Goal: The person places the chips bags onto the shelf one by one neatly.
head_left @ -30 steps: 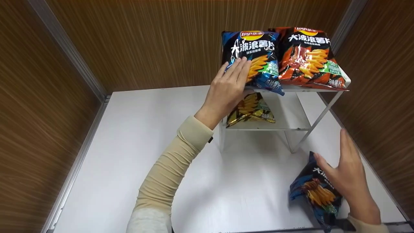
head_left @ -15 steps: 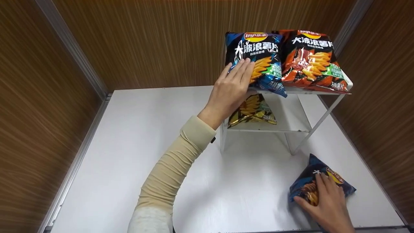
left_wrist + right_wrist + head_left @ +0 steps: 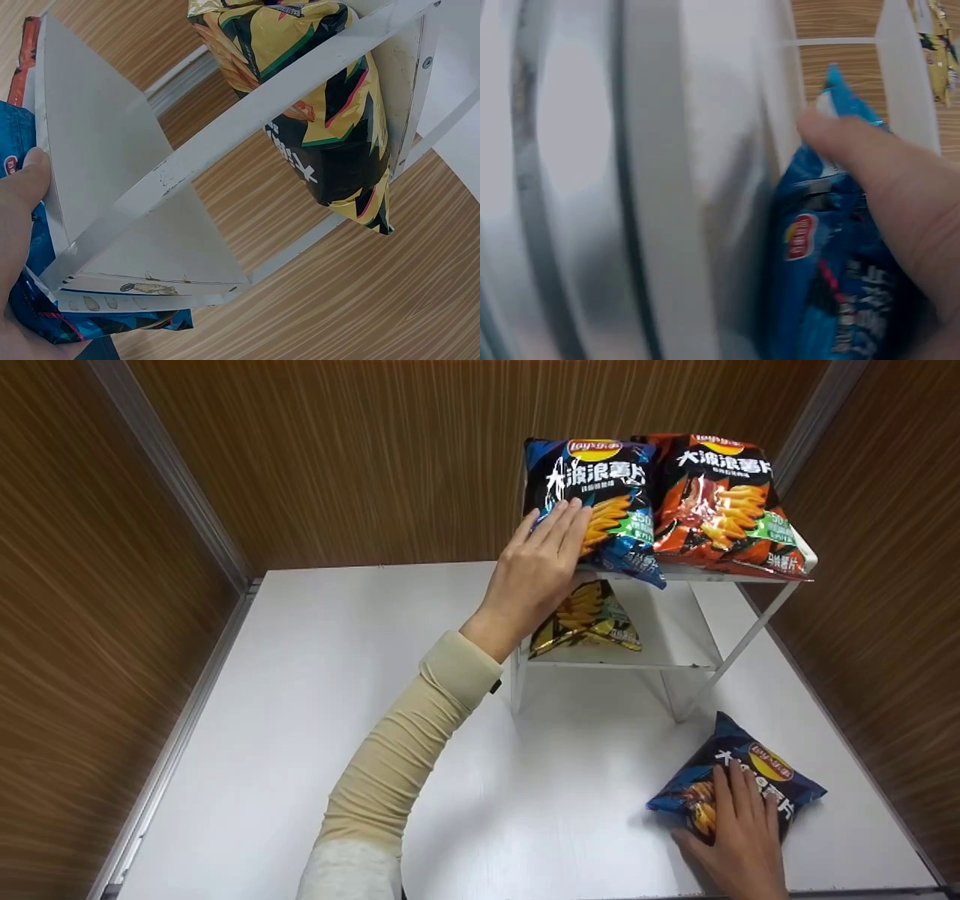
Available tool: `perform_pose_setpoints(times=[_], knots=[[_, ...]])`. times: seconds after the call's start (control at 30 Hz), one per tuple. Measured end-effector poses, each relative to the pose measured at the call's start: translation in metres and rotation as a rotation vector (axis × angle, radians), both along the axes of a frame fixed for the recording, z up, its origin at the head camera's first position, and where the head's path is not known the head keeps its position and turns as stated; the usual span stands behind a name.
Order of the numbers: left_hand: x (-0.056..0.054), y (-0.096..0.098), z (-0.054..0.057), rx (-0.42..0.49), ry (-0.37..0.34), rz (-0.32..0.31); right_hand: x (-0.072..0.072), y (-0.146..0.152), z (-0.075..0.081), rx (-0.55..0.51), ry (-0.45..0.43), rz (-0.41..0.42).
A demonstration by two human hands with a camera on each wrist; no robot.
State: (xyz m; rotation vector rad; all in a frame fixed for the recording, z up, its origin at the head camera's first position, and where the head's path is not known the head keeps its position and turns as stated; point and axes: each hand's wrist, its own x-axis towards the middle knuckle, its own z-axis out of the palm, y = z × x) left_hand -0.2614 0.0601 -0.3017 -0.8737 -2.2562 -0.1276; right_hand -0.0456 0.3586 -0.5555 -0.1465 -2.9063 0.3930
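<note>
On the upper shelf, my left hand (image 3: 529,574) rests its straight fingers on the front of a blue chip bag (image 3: 619,495). The left wrist view shows the thumb (image 3: 31,178) at the shelf's edge, beside that bag. Low on the right, my right hand (image 3: 739,836) holds a second blue chip bag (image 3: 772,769) that lies tilted on the white surface. Its fingers spread over the printed front, with the thumb at the lower left side. In the right wrist view the thumb (image 3: 855,146) lies across the upper end of the bag.
A red chip bag (image 3: 716,502) stands on the upper shelf beside the blue one. Below, a yellow-and-black chip bag (image 3: 589,619) sits on the lower level of the white metal rack (image 3: 675,622). Wood-grain walls (image 3: 390,457) enclose the white surface (image 3: 360,660).
My right hand has come from beside the lower blue bag onto its front, then shifted left, and the bag has turned flatter with it. The left hand keeps its place on the upper bag.
</note>
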Motion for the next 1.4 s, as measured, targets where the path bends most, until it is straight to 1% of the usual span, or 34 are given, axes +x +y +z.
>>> perform_pose_setpoints(times=[0.1, 0.23, 0.33, 0.43, 0.6, 0.73, 0.87, 1.0, 1.1, 1.3, 1.4], knots=[[0.0, 0.0, 0.0, -0.008, 0.005, 0.007, 0.0, 0.0, -0.004, -0.016, 0.037, -0.003], [-0.001, 0.0, -0.001, -0.006, 0.0, 0.004, 0.0, 0.0, -0.007, -0.067, 0.076, -0.019], [-0.001, 0.001, -0.001, 0.0, 0.004, 0.0, 0.001, 0.0, -0.01, -0.1, 0.092, -0.047], [-0.001, 0.002, -0.002, 0.003, 0.011, -0.003, 0.001, 0.002, -0.012, -0.093, 0.098, -0.081], [-0.001, 0.002, -0.001, 0.004, 0.009, -0.008, 0.003, 0.005, -0.015, -0.04, 0.081, -0.139], [-0.002, 0.001, -0.002, 0.008, 0.006, -0.009, 0.0, 0.007, -0.013, -0.05, 0.035, -0.167], [-0.002, 0.001, -0.002, 0.014, 0.01, -0.008, -0.002, 0.01, -0.012, -0.06, 0.049, -0.153], [-0.002, 0.0, -0.003, 0.011, 0.021, 0.002, -0.003, 0.013, -0.011, -0.064, 0.154, -0.09], [-0.001, 0.0, -0.002, 0.009, 0.022, 0.007, -0.004, 0.016, -0.009, -0.076, 0.2, -0.051], [-0.002, 0.001, -0.002, 0.016, 0.017, 0.003, -0.003, 0.021, 0.0, -0.127, 0.141, -0.063], [-0.002, 0.001, -0.002, 0.015, 0.02, 0.0, -0.001, 0.022, 0.004, -0.142, 0.14, -0.075]])
